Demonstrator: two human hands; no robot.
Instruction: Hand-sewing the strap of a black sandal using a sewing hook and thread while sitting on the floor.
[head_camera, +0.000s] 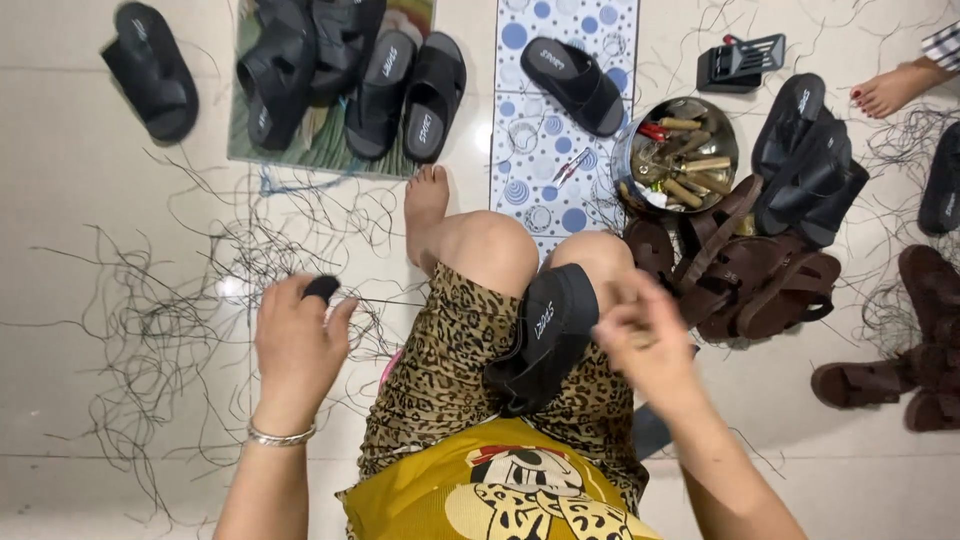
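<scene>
A black moulded rubber slide sandal (545, 335) lies across the person's lap, its long axis tilted from knee towards waist, right beside the right hand (645, 345) and well apart from the left hand (298, 345). The left hand's fingers curl closed, pinching a thin black thread (385, 300) that runs towards the sandal. The right hand is blurred and loosely curled; whether it grips anything cannot be told.

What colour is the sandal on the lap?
Black sandal, clearest in the head view.
</scene>
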